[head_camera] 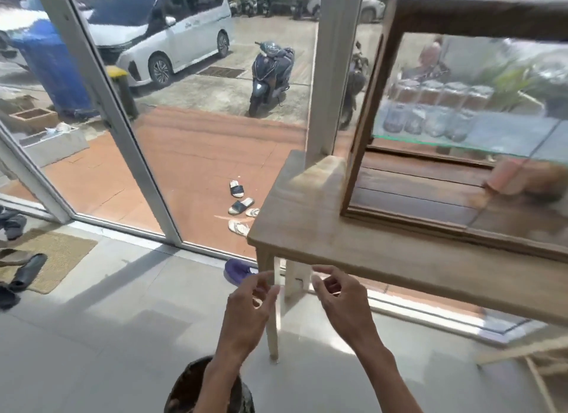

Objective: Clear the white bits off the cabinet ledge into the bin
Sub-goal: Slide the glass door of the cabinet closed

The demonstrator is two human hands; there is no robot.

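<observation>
A wood-framed glass cabinet (455, 154) stands on a light wooden table (307, 228), whose top forms a bare ledge in front of it. I make out no white bits on the ledge. My left hand (249, 308) and my right hand (341, 299) hover side by side below the table's front corner, fingers loosely curled. A small pale speck seems pinched at my right fingertips, but blur keeps me from being sure. A dark round bin (190, 391) sits on the floor under my left forearm, partly hidden by it.
A pale block (325, 179) rests on the table beside the cabinet. Glass doors with white frames (123, 135) stand just beyond. Shoes and a mat (52, 259) lie on the tiled floor at left, a purple shoe (236, 271) near the table leg, and wooden slats (528, 363) at lower right.
</observation>
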